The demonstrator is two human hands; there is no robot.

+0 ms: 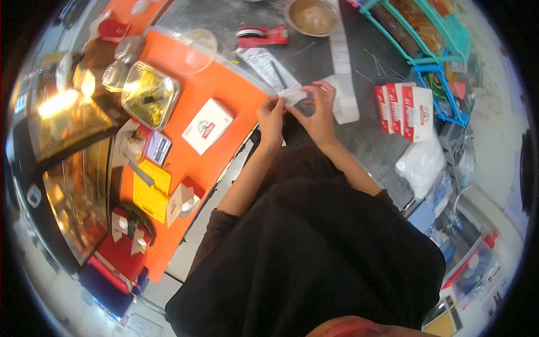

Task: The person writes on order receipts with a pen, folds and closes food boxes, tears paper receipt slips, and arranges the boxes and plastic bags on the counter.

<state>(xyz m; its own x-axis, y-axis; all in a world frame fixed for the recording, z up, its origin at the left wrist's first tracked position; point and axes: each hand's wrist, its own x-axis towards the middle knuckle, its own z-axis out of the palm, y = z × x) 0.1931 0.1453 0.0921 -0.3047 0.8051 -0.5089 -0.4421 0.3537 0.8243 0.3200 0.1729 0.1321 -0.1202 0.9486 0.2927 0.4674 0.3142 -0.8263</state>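
Observation:
A small white printed paper slip (292,94) is held up between my hands over the edge of the dark worktop. My left hand (270,122) pinches its left end between thumb and fingers. At its right end is my right hand (320,117), with the index fingertip on the corner and the thumb just below; its other fingers are bent and raised. Just beyond the slip lie a long printed receipt (259,63) and a dark pen (277,74). A white paper strip (342,73) runs along the worktop beside my right hand.
On the orange counter (224,78) sit a white box (207,126), a foil tray (150,95) of yellow food and a knife (140,173) on a yellow board (150,194). A red tape dispenser (262,37), metal bowl (312,17), red-and-white boxes (416,112) and teal basket (438,58) occupy the worktop.

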